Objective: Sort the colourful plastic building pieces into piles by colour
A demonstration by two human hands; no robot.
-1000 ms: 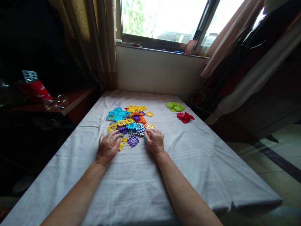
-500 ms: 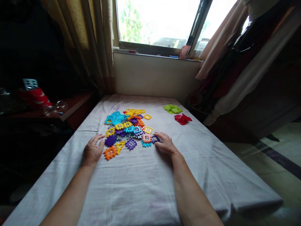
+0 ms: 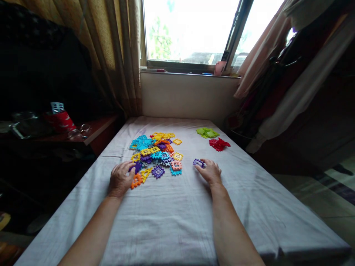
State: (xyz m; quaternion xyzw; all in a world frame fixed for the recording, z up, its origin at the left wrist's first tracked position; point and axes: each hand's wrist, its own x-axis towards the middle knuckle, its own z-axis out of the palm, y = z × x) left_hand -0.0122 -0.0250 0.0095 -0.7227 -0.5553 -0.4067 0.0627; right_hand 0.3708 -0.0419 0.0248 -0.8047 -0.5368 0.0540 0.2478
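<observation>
A table [image 3: 166,221] under pale, creased cloth stands below a window [image 3: 191,33]. On the brown wooden desk [image 3: 98,128] at its left, a red patterned cup [image 3: 62,122] holds a silvery sheet [image 3: 57,107]. Coloured, toothed plastic pieces [image 3: 156,155] are heaped left of the table's middle, well back from its near edge; a green stack [image 3: 207,132] and a red stack [image 3: 219,144] lie by the far right corner. The right hand [image 3: 211,171] pinches a purple plastic frame [image 3: 197,160] right of the heap; the left hand [image 3: 121,179] bends over a solid purple plastic plate [image 3: 138,167], its grip unclear.
</observation>
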